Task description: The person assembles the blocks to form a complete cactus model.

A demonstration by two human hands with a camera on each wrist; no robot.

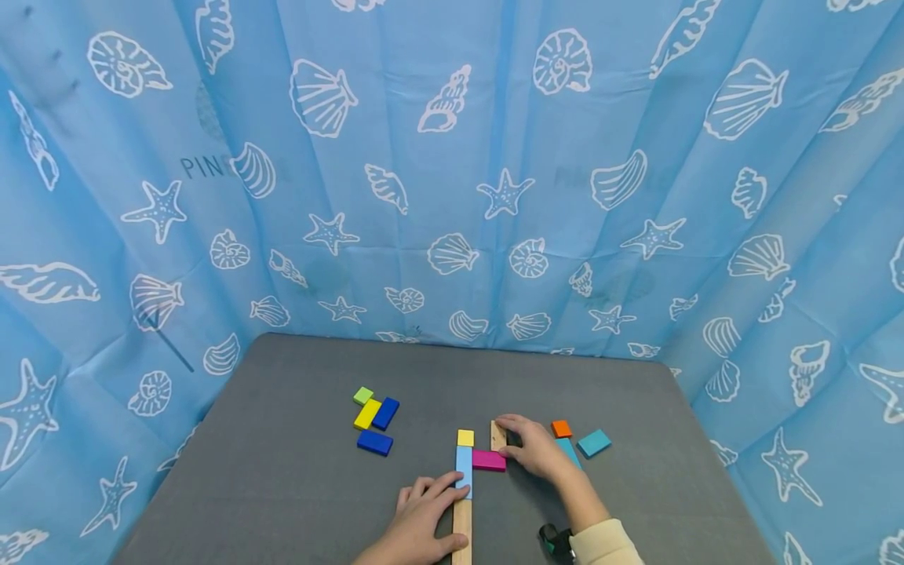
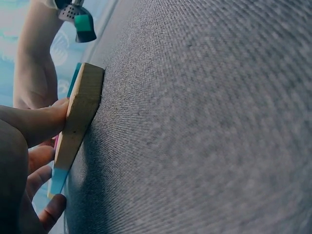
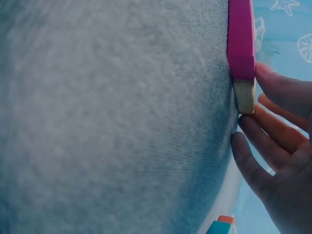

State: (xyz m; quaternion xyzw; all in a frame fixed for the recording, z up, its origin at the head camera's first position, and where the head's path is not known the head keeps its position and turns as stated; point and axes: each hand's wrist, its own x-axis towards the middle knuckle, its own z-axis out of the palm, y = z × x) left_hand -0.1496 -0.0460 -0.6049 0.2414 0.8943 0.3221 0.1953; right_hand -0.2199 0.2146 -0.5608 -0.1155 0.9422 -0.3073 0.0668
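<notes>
A row of blocks runs away from me in the head view: a plain wooden block [image 1: 462, 519], a light blue block [image 1: 464, 463] and a small yellow block [image 1: 465, 437]. My left hand [image 1: 418, 524] rests against this row, its fingertips on the light blue block and its thumb on the wooden one. A magenta block [image 1: 489, 461] juts right from the row. Beyond its right end stands a second wooden block [image 1: 497, 436], which my right hand [image 1: 540, 453] pinches between thumb and fingers. The right wrist view shows this block [image 3: 243, 96] right against the magenta one [image 3: 241, 39].
Left on the grey table [image 1: 282, 471] lie a green block [image 1: 363, 395], a yellow block [image 1: 367, 414] and two dark blue blocks [image 1: 375, 442]. To the right are an orange block [image 1: 561, 428] and two teal blocks [image 1: 594, 443], one partly hidden by my right hand. A blue shell-patterned curtain [image 1: 452, 196] surrounds the table.
</notes>
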